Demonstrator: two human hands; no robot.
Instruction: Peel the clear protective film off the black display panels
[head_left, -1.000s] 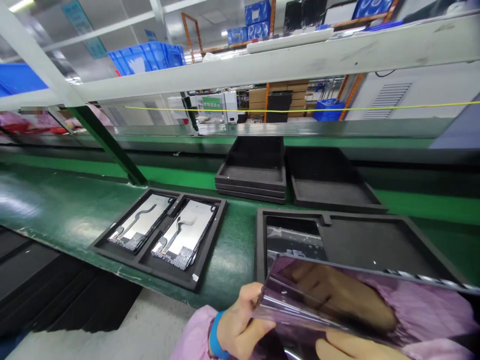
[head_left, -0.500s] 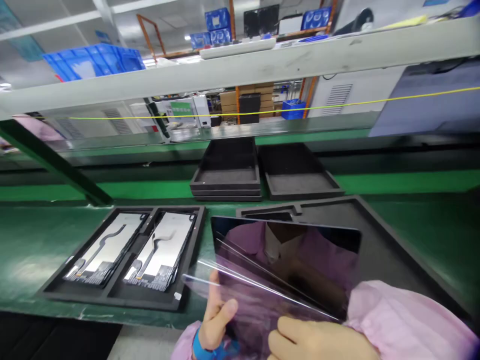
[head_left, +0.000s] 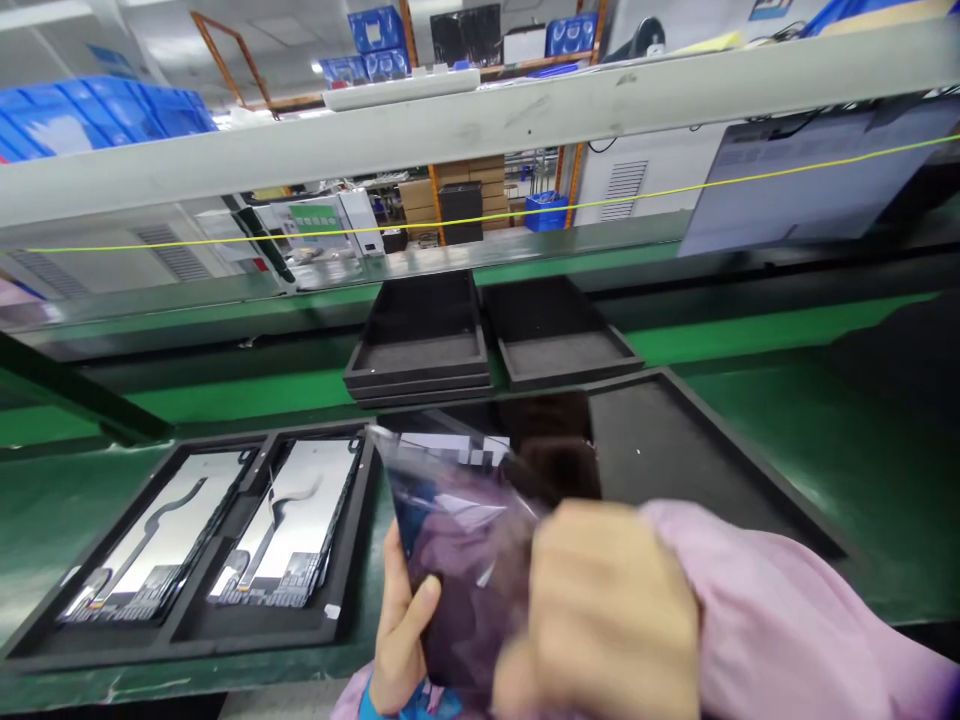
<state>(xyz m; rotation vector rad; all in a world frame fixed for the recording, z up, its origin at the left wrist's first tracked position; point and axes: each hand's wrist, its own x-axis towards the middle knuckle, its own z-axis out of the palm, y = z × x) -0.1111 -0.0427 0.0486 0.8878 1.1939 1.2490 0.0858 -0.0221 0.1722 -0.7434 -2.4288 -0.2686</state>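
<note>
My left hand grips the lower left edge of a dark glossy display panel, thumb on its front, the panel tilted up toward me. A clear film lies partly over the panel's face. My right hand, in a pink sleeve, is blurred by motion in front of the panel's right side; its fingers look curled, and what they hold is not visible. Behind the panel lies a black foam tray on the green belt.
A black tray at left holds two display panels face down with flex cables. Stacked black trays and a single tray sit farther back. A grey shelf beam and a yellow cord run overhead.
The panel has swung from lying low and wide to standing upright in my left hand. My right hand rose across its front. The view shifted right.
</note>
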